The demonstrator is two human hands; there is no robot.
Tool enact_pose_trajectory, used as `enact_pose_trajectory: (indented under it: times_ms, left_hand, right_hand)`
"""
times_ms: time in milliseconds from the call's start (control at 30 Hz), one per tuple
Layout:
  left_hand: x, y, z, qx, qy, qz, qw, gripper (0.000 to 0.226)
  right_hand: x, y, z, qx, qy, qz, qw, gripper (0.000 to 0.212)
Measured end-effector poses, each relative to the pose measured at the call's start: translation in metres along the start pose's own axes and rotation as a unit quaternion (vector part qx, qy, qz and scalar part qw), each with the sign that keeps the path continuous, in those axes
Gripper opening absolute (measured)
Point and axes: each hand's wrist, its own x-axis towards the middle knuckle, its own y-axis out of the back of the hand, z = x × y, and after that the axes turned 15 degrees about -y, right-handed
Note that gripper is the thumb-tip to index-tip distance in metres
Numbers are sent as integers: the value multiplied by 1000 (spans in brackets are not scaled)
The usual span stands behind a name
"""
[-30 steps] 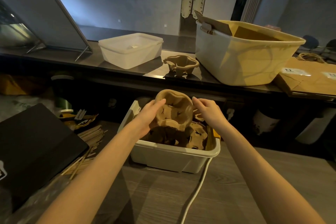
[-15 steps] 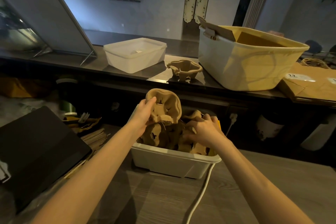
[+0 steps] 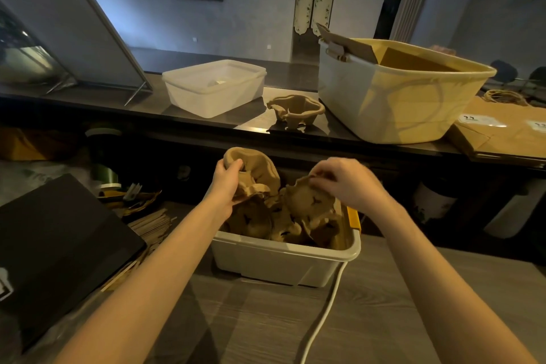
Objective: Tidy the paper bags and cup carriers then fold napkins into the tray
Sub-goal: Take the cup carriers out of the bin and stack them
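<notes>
Two hands are held over a white bin (image 3: 283,260) of cup carriers on the bench (image 3: 266,319). One carrier (image 3: 257,170) is gripped upright by the left hand (image 3: 226,186); another carrier (image 3: 307,201) in the bin is pinched at its rim by the right hand (image 3: 345,180).

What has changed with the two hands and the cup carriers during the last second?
The right hand let go of the raised cup carrier, moved down to the right and now pinches another carrier in the bin. The left hand keeps its grip on the raised carrier. The carrier on the counter stayed put.
</notes>
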Motion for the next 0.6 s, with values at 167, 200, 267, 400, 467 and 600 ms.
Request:
enact_pose_trajectory:
  times_ms: [167,200,267,400,467,600]
  left_hand:
    - [0,0,1,-9,46,-22,999,33]
    - [-1,-1,2,-8,51,-25,998,32]
    - [-5,-3,3,-8,60,-35,998,30]
    - [-10,-6,4,-43,87,-60,993,30]
    - [-12,-7,6,-78,107,-75,988,38]
    - [-14,-9,9,-147,123,-79,978,46]
  right_hand:
    - [1,7,-1,163,-11,153,975,19]
    - [1,5,-4,201,-6,177,963,19]
    - [0,2,-10,289,-5,209,934,21]
    - [1,-8,-21,315,26,259,913,22]
    - [0,-19,-25,290,58,269,917,24]
    - [-6,-40,-29,210,94,283,931,31]
